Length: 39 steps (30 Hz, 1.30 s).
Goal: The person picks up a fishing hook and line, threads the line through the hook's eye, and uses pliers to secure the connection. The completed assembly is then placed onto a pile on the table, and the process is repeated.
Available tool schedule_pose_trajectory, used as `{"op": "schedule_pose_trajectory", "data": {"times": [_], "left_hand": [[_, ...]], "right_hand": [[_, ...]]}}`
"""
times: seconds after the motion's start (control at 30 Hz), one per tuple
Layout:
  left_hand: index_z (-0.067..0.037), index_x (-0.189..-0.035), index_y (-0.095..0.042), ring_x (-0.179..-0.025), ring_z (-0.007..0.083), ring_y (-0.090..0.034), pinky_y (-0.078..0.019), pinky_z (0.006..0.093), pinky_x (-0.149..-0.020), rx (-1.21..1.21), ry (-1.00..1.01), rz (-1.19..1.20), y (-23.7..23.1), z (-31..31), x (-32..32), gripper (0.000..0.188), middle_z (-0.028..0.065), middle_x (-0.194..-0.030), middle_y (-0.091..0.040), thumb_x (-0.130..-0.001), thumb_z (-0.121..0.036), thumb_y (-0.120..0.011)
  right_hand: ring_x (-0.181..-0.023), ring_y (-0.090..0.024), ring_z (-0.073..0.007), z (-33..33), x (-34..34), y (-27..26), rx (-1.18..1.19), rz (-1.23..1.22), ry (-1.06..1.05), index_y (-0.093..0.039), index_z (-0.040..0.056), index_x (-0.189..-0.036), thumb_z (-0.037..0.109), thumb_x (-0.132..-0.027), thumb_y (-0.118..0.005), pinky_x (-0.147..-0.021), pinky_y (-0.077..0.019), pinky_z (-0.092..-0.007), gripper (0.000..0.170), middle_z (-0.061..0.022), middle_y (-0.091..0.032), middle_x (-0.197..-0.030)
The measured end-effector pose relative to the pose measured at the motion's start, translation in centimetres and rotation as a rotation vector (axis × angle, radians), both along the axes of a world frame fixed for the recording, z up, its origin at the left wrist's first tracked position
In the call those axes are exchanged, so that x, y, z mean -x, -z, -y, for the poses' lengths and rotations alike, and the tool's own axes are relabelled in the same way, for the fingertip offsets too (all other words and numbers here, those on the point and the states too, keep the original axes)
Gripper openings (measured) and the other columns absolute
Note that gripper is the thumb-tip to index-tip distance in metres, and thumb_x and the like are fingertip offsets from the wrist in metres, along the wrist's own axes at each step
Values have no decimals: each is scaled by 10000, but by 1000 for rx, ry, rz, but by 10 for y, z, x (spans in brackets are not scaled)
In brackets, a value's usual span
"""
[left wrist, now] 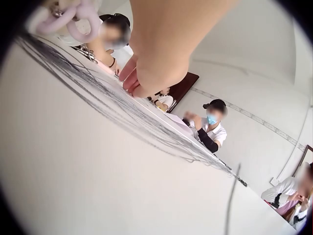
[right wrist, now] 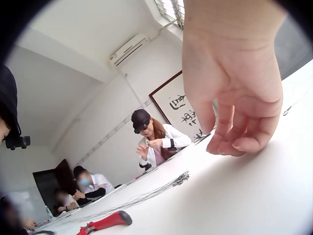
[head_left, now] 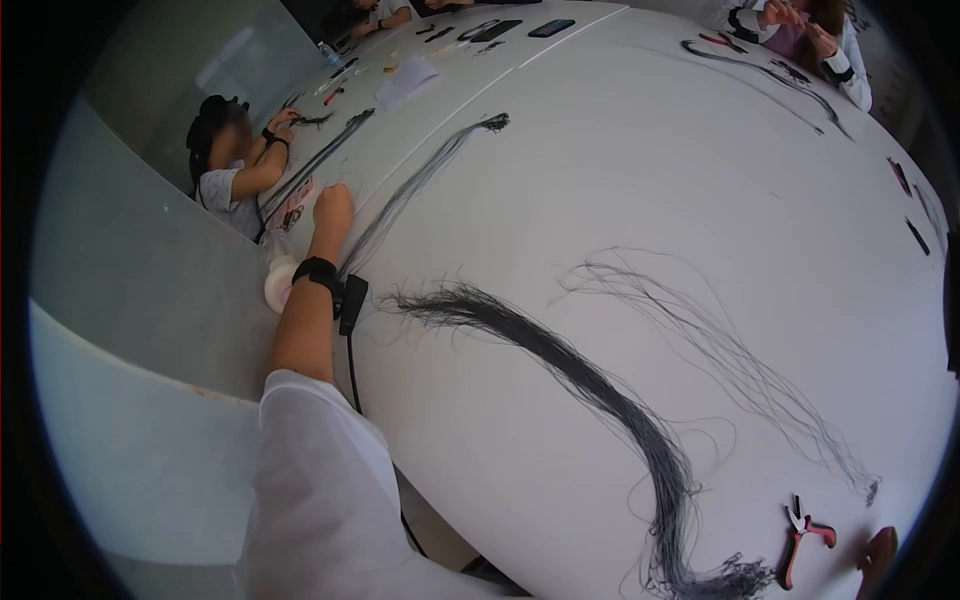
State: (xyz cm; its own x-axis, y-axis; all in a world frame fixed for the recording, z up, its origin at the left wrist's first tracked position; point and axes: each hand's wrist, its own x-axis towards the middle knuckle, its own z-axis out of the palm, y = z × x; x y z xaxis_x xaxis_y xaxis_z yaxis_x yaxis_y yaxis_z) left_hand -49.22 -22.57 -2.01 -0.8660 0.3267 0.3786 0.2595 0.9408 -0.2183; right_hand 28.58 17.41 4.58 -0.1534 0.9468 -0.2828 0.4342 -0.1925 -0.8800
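Ahead on the left, my left hand (head_left: 335,210) has its fingers bent inward beside a thin bundle of dark, wire-like strands (head_left: 430,165). In the left wrist view the back of the hand (left wrist: 164,58) covers most of the fingers, and I cannot tell whether they hold a strand. My right hand (right wrist: 239,107) hangs with loosely curled fingers, fingertips right at the white tabletop, nothing in its grasp. Only part of it shows at the head view's lower right, next to red-handled pliers (head_left: 795,550). A thick black strand bundle (head_left: 590,375) curves across the table between the hands.
A sparser strand bundle (head_left: 720,350) lies right of the thick one. A white roll (head_left: 280,288) sits by my left wrist at the table edge. Another person (head_left: 235,155) works at the left side, and one (head_left: 825,40) at the far right. A phone (head_left: 551,28) lies far back.
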Motion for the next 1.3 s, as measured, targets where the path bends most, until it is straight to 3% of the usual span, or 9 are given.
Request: {"op": "schedule_pose_trajectory", "data": {"times": [0.07, 0.13, 0.2, 0.37, 0.57, 1.0, 1.03, 1.23, 1.3], "left_hand": [[67, -752, -645, -767, 380, -641, -524, 401, -700, -28, 14, 6, 7, 12, 13, 118, 260, -817, -634, -771, -14, -561], [63, -758, -652, -768, 368, -644, -522, 395, -704, -58, 24, 13, 7, 13, 12, 119, 249, -817, -639, -763, -24, -570], [48, -737, -651, -703, 323, -641, -501, 356, -674, -228, 89, 55, 5, 17, 2, 124, 218, -745, -635, -719, -66, -609], [-3, -746, -685, -756, 337, -646, -510, 377, -710, -266, 149, 102, 0, 18, -1, 115, 203, -789, -655, -729, -94, -616], [-26, -737, -690, -770, 343, -643, -507, 381, -723, -259, 105, 132, 2, 15, 9, 125, 203, -790, -655, -745, -114, -602], [-43, -811, -678, -827, 356, -626, -495, 407, -755, -223, -20, -11, -2, 7, -6, 141, 189, -892, -657, -794, -135, -573], [-43, -811, -678, -827, 356, -626, -495, 407, -755, -224, -19, -14, -2, 11, -4, 141, 189, -892, -657, -794, -135, -573], [50, -974, -580, -751, 254, -659, -511, 354, -709, -740, 57, 178, -17, 29, 22, 211, 170, -863, -668, -834, -87, -499], [78, -1017, -511, -746, 237, -662, -516, 333, -708, -1323, 185, 228, -22, 34, 26, 220, 141, -843, -666, -855, -67, -474]], "right_hand": [[-621, -496, -119, 16, 26, -16, 3, -12, 6, -587, 16, -822, 196, -923, -521, -586, -406, -250, 216, -38, -554, -725], [-622, -495, -120, -17, -46, 28, 5, -22, 9, -587, 20, -826, 200, -922, -522, -587, -406, -250, 214, -38, -553, -726], [-623, -495, -120, -15, -42, 26, 8, -26, 0, -588, 23, -830, 205, -921, -524, -589, -406, -249, 213, -37, -553, -726], [-625, -493, -120, 22, 44, -20, 32, -27, -46, -590, 31, -840, 216, -919, -527, -593, -407, -248, 210, -35, -552, -728], [-628, -492, -121, -31, -46, 34, 56, -19, -66, -592, 40, -852, 229, -916, -531, -598, -408, -247, 208, -32, -550, -730], [-634, -488, -122, -6, 10, 0, 64, -57, -119, -597, 61, -877, 257, -910, -539, -609, -410, -244, 206, -27, -547, -734], [-634, -488, -122, -33, -43, 31, 65, -61, -123, -597, 63, -879, 259, -910, -540, -610, -410, -244, 207, -27, -547, -734], [-637, -487, -123, -46, -65, 40, 63, -97, -142, -599, 72, -891, 272, -907, -544, -615, -411, -243, 208, -24, -545, -736], [-638, -486, -123, -61, -98, 59, 62, -108, -150, -600, 76, -895, 276, -906, -545, -616, -411, -242, 208, -23, -545, -736]]}}
